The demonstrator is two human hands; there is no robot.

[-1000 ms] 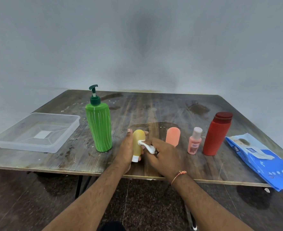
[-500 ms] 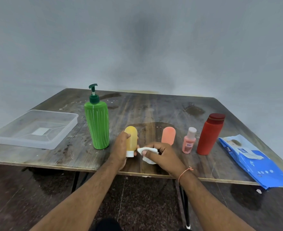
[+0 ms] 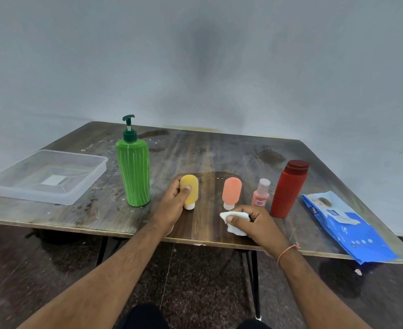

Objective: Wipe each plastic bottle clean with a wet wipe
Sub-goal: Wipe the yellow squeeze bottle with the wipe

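The right hand (image 3: 255, 224) has pulled the wet wipe (image 3: 234, 223) off the yellow bottle (image 3: 189, 191) and now bunches it in curled fingers at about four o'clock from that bottle, near the table (image 3: 77, 217) front edge. The left hand (image 3: 174, 200) still wraps the yellow bottle, upright on its white cap, between the green pump bottle (image 3: 133, 172) at nine o'clock and the orange bottle (image 3: 231, 193) at three.

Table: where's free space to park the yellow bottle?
Bare wood behind the bottle row up to the far edge of the table, and between the clear tray and green pump bottle. Crowded: peach bottle to wipes pack.
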